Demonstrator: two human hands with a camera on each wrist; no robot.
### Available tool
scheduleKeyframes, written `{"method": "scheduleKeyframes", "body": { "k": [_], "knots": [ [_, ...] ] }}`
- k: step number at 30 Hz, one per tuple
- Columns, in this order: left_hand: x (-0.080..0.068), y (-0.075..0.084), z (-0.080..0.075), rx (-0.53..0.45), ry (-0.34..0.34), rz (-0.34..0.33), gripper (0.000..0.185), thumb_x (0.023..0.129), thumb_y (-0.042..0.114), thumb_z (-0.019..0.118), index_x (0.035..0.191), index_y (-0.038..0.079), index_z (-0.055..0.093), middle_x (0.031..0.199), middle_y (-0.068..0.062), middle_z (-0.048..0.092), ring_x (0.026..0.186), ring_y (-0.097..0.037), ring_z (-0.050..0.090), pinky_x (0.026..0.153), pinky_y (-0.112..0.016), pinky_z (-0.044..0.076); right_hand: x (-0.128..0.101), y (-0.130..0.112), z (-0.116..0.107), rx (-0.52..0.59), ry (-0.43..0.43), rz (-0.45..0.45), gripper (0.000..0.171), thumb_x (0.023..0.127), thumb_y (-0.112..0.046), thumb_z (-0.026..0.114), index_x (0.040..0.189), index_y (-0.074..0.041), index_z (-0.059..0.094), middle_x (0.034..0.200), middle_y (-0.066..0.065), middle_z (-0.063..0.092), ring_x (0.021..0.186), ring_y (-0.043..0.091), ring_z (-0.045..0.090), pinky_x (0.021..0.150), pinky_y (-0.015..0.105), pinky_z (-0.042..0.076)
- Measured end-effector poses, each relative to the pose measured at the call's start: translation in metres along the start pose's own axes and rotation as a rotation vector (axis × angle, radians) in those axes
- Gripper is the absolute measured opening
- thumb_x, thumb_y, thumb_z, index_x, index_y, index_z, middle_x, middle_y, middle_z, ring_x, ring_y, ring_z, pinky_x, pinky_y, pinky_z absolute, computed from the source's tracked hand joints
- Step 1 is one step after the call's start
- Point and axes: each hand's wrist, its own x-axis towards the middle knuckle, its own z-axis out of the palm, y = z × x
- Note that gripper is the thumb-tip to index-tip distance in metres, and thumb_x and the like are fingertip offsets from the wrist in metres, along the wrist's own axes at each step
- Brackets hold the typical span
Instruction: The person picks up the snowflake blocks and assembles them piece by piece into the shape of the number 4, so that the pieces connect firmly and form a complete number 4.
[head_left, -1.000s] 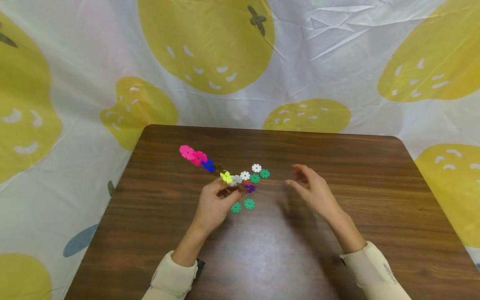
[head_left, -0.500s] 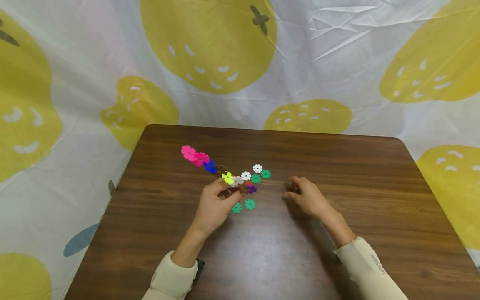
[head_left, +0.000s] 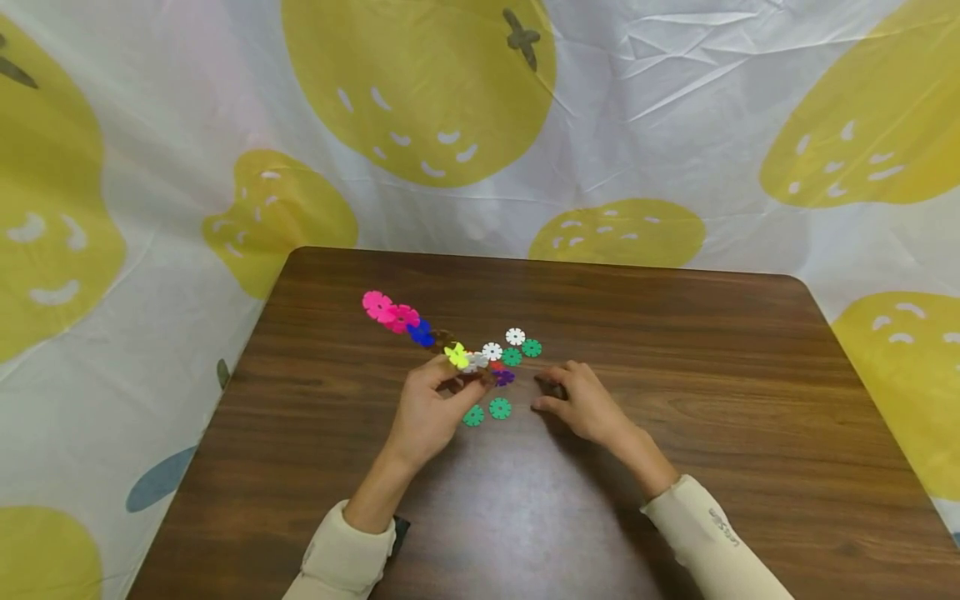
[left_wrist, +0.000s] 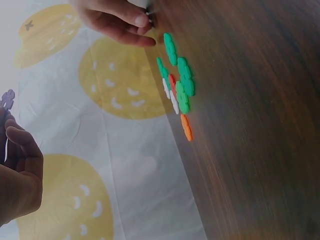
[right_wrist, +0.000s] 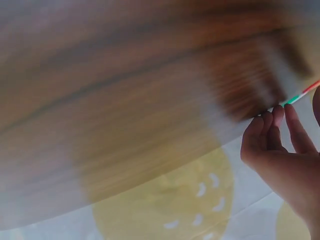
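My left hand point(head_left: 431, 408) pinches a chain of notched plastic interlocking discs point(head_left: 401, 317). Pink, blue, brown, yellow, white and purple pieces show in it; the pink end points up and left. A purple disc point(left_wrist: 7, 99) sticks out past the left fingers in the left wrist view. Right of the loose discs, my right hand point(head_left: 588, 408) hovers low over the table, thumb and fingers loosely bent and apart. Its fingertips point(right_wrist: 260, 122) are right at the tabletop in the right wrist view. No disc shows between them.
Loose green discs point(head_left: 499, 408) lie on the brown wooden table point(head_left: 675, 333), two in front and two behind. White discs point(head_left: 515, 337), a red one point(left_wrist: 172, 83) and an orange one point(left_wrist: 186, 127) lie close by. A fruit-print cloth point(head_left: 465, 225) hangs behind the table.
My right hand has come down and moved left, closer to the loose discs. The left hand and its chain stay almost still.
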Motion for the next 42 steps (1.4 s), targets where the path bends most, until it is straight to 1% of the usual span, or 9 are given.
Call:
{"method": "scheduleKeyframes", "body": {
  "k": [4,11,16,19,23,27,33,39,42],
  "knots": [
    [0.0,0.002,-0.001,-0.004,-0.004,-0.002,0.01,0.087,0.004,0.079,0.097,0.004,0.08,0.089,-0.012,0.074,0.077,-0.006,0.062,0.069,-0.024,0.055,0.002,-0.009,0.005,-0.008,-0.019,-0.049,0.041,0.089,-0.024,0.081,0.124,-0.005,0.072,0.11,0.015,0.069,0.103,0.031,0.057,0.091,0.049,0.049],
    [-0.001,0.003,-0.001,-0.008,-0.011,-0.006,0.013,0.088,0.004,0.079,0.101,0.004,0.079,0.091,-0.012,0.075,0.079,-0.005,0.063,0.07,-0.024,0.055,0.005,-0.026,0.015,-0.043,-0.07,-0.107,0.041,0.088,-0.028,0.081,0.125,-0.011,0.074,0.102,0.011,0.065,0.097,0.024,0.053,0.085,0.043,0.045],
    [-0.001,0.002,-0.002,-0.007,-0.014,-0.014,0.013,0.089,0.004,0.078,0.102,0.003,0.079,0.092,-0.012,0.075,0.08,-0.006,0.063,0.072,-0.024,0.055,0.006,-0.034,0.021,-0.051,-0.073,-0.135,0.039,0.087,-0.026,0.082,0.123,-0.014,0.075,0.106,0.011,0.066,0.104,0.028,0.056,0.091,0.048,0.047],
    [-0.002,0.003,-0.002,0.001,-0.014,-0.017,0.013,0.089,0.005,0.078,0.102,0.004,0.08,0.092,-0.012,0.075,0.08,-0.007,0.063,0.072,-0.024,0.056,0.006,-0.036,0.022,-0.057,-0.071,-0.142,0.035,0.086,-0.023,0.083,0.119,-0.014,0.076,0.111,0.012,0.067,0.11,0.032,0.057,0.096,0.053,0.047],
    [-0.001,0.003,-0.002,-0.002,-0.006,-0.009,0.013,0.087,0.003,0.078,0.101,0.004,0.08,0.091,-0.012,0.075,0.079,-0.005,0.062,0.072,-0.023,0.055,0.006,-0.039,0.02,-0.04,-0.072,-0.137,0.025,0.083,-0.017,0.084,0.105,-0.01,0.073,0.105,0.009,0.069,0.104,0.029,0.058,0.096,0.051,0.048],
    [-0.001,0.002,-0.001,-0.022,-0.005,-0.008,0.013,0.087,0.002,0.078,0.1,0.004,0.08,0.092,-0.012,0.075,0.078,-0.004,0.062,0.07,-0.023,0.054,0.003,-0.041,0.017,0.042,-0.099,-0.087,0.017,0.087,-0.011,0.08,0.093,-0.011,0.064,0.088,0.001,0.069,0.088,0.019,0.058,0.084,0.039,0.05],
    [-0.001,0.002,0.0,-0.038,-0.004,-0.018,0.013,0.087,0.001,0.078,0.099,0.003,0.08,0.091,-0.014,0.074,0.076,-0.01,0.062,0.069,-0.022,0.054,-0.006,-0.042,0.011,0.199,-0.13,-0.006,0.01,0.093,-0.009,0.073,0.094,-0.01,0.063,0.082,-0.001,0.073,0.078,0.009,0.063,0.074,0.028,0.053],
    [-0.002,0.001,0.001,-0.035,0.002,-0.01,0.013,0.087,0.002,0.078,0.1,0.002,0.08,0.091,-0.015,0.074,0.076,-0.009,0.062,0.068,-0.022,0.054,-0.019,-0.048,-0.01,0.407,-0.083,0.069,0.011,0.095,-0.006,0.07,0.105,-0.005,0.065,0.086,0.007,0.076,0.083,0.021,0.072,0.075,0.023,0.053],
    [-0.002,0.001,0.002,-0.036,0.013,-0.008,0.013,0.086,0.001,0.078,0.099,0.002,0.08,0.091,-0.015,0.074,0.075,-0.005,0.061,0.067,-0.022,0.054,-0.025,-0.054,-0.027,0.457,-0.033,0.08,0.014,0.098,-0.007,0.068,0.112,-0.006,0.067,0.089,0.01,0.077,0.087,0.024,0.074,0.075,0.023,0.054]
  ]
}}
